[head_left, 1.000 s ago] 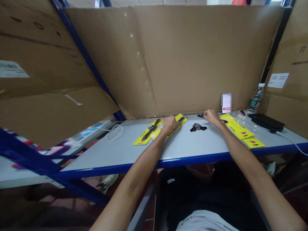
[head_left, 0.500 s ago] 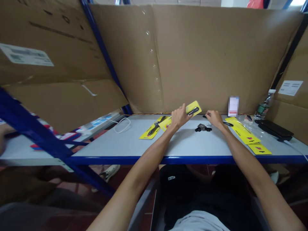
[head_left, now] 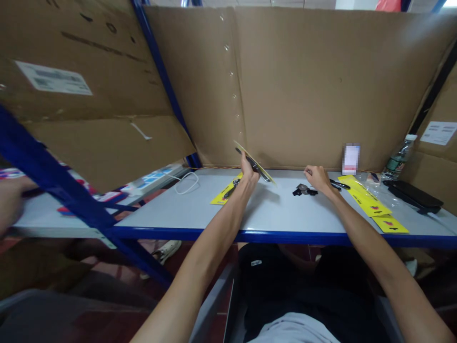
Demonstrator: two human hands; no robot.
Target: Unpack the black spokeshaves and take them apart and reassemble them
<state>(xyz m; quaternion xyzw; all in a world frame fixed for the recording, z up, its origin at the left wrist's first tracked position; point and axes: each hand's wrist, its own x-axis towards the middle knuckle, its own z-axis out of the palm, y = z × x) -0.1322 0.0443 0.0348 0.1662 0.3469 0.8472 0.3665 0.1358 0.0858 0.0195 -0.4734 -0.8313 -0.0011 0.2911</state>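
Note:
My left hand point(head_left: 250, 167) is closed around a yellow blister card with a black-handled tool point(head_left: 254, 164), tilted nearly edge-on above the table. Behind that wrist lies another yellow card point(head_left: 222, 196) with a dark-handled metal tool point(head_left: 232, 189) on it. My right hand point(head_left: 317, 177) rests low over the table with its fingers curled together; what they hold, if anything, I cannot make out. A slim black handle point(head_left: 339, 184) shows beside that wrist. Just left of the right hand sit small black and metal parts point(head_left: 304, 189).
Overlapping yellow cards point(head_left: 371, 202), a clear plastic wrapper, a phone point(head_left: 351, 158), a water bottle point(head_left: 398, 159) and a black case point(head_left: 414, 195) are at right. A white cable point(head_left: 186, 183) lies left. Cardboard point(head_left: 293, 90) walls the back. Another person's hand point(head_left: 14, 200) is far left.
My left hand has moved left and turned the card from facing up to nearly edge-on. My right hand stays in about the same place. The whole view has shifted slightly.

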